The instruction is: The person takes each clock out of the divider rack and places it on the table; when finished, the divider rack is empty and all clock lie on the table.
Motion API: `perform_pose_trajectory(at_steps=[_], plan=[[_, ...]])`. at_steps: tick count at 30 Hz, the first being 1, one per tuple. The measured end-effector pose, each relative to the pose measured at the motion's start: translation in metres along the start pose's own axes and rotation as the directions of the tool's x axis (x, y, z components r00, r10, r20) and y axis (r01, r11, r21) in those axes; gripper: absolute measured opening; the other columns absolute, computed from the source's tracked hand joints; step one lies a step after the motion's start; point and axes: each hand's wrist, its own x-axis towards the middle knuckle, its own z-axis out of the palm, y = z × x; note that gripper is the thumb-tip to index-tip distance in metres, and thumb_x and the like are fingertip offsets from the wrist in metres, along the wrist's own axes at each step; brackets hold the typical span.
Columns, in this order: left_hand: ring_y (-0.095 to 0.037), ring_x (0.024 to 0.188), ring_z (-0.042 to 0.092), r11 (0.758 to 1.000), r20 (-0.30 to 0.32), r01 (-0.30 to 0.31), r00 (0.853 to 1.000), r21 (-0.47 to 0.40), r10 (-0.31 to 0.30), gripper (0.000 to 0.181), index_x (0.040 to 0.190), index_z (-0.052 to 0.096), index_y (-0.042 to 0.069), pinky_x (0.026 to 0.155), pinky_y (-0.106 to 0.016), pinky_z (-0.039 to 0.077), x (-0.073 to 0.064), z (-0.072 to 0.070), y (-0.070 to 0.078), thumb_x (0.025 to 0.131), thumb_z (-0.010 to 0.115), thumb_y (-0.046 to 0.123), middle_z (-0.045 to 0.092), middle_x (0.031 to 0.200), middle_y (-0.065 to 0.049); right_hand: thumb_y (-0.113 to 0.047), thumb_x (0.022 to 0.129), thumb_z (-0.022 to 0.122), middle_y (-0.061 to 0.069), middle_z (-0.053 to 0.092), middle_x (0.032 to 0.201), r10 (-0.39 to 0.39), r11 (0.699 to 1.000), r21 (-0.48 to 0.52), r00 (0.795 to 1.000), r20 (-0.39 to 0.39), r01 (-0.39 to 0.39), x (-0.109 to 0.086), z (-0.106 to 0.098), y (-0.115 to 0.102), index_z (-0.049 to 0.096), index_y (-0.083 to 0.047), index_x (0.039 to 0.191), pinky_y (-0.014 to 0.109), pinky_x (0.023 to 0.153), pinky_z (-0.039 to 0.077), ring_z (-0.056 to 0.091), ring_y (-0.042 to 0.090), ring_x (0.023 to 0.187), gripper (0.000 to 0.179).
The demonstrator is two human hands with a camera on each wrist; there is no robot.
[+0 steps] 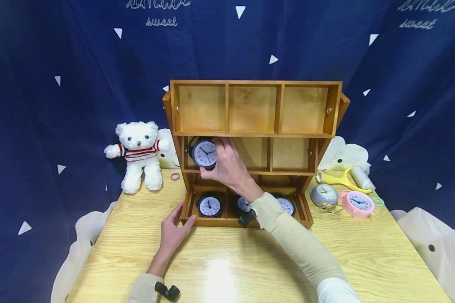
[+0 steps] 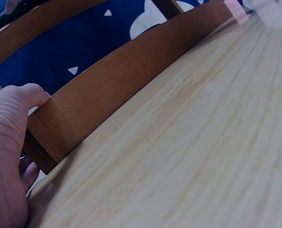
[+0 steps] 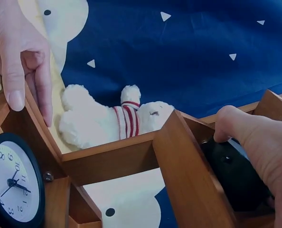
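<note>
A three-tier wooden shelf [image 1: 255,135] stands on the table. My right hand [image 1: 230,163] grips a black alarm clock [image 1: 204,154] with a white dial in the middle tier's left compartment; the right wrist view shows the clock's dark side. My left hand [image 1: 172,231] holds the bottom tier's front left corner, thumb over the front board [image 2: 98,90] and fingers along the outer side. Below, one black clock [image 1: 210,206] sits in the bottom left compartment, another black clock [image 1: 244,204] in the middle one, and a third clock [image 1: 287,205], partly behind my right sleeve, at right.
Left of the shelf sits a white teddy bear [image 1: 139,155] in a striped top, near a purple ring [image 1: 175,176]. On the right are a grey clock [image 1: 324,195], a pink alarm clock [image 1: 358,204], glasses [image 1: 330,207], a yellow object [image 1: 337,180], a white roll [image 1: 362,177] and a green ring [image 1: 379,202].
</note>
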Motion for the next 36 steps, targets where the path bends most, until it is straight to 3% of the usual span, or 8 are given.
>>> perform_pose_trajectory(at_steps=[4, 11, 17, 27, 36], plan=[[-0.042, 0.138, 0.052, 1.0, 0.001, -0.005, 1.0, 0.005, 0.005, 0.064, 0.143, 0.055, -0.011, 0.112, -0.029, 0.043, 0.0, -0.001, 0.003, 0.088, 0.083, 0.005, 0.056, 0.146, -0.028, -0.044, 0.068, 0.089, 0.025, 0.067, 0.118, -0.003, 1.0, 0.016, 1.0, -0.025, 0.003, -0.002, -0.005, -0.002, 0.058, 0.013, 0.129, 0.041, 0.092, 0.062, 0.067, 0.035, 0.103, 0.09], [-0.04, 0.134, 0.056, 1.0, -0.005, -0.022, 1.0, -0.003, 0.022, 0.065, 0.142, 0.056, -0.011, 0.112, -0.04, 0.045, 0.0, 0.001, 0.0, 0.087, 0.085, 0.004, 0.057, 0.146, -0.027, -0.042, 0.068, 0.088, 0.022, 0.064, 0.116, 0.062, 0.983, 0.174, 0.997, -0.039, -0.055, -0.01, -0.016, -0.009, 0.058, 0.009, 0.128, 0.04, 0.083, 0.064, 0.067, 0.03, 0.097, 0.084], [-0.042, 0.131, 0.059, 0.999, -0.01, -0.037, 0.999, -0.003, 0.037, 0.063, 0.141, 0.057, -0.012, 0.111, -0.045, 0.046, -0.001, 0.002, 0.001, 0.086, 0.085, 0.003, 0.06, 0.142, -0.028, -0.041, 0.068, 0.09, 0.022, 0.061, 0.123, 0.118, 0.962, 0.252, 0.993, -0.032, -0.106, -0.025, -0.025, -0.017, 0.054, 0.007, 0.133, 0.034, 0.085, 0.064, 0.067, 0.029, 0.102, 0.088], [-0.04, 0.132, 0.058, 0.999, -0.02, -0.039, 0.999, -0.012, 0.038, 0.063, 0.141, 0.058, -0.011, 0.11, -0.031, 0.046, 0.0, 0.001, -0.002, 0.086, 0.085, 0.003, 0.061, 0.142, -0.026, -0.038, 0.067, 0.09, 0.018, 0.062, 0.131, 0.208, 0.919, 0.349, 0.977, -0.039, -0.181, -0.042, -0.046, -0.023, 0.056, 0.002, 0.135, 0.039, 0.091, 0.063, 0.065, 0.028, 0.11, 0.085], [-0.039, 0.134, 0.057, 1.0, -0.001, -0.029, 1.0, -0.005, 0.029, 0.062, 0.142, 0.057, -0.01, 0.113, -0.04, 0.044, 0.001, 0.0, -0.002, 0.088, 0.084, 0.005, 0.06, 0.143, -0.026, -0.036, 0.063, 0.091, 0.018, 0.065, 0.125, 0.245, 0.91, 0.372, 0.962, -0.124, -0.184, -0.066, -0.063, -0.019, 0.06, 0.004, 0.13, 0.041, 0.092, 0.062, 0.066, 0.028, 0.11, 0.084]])
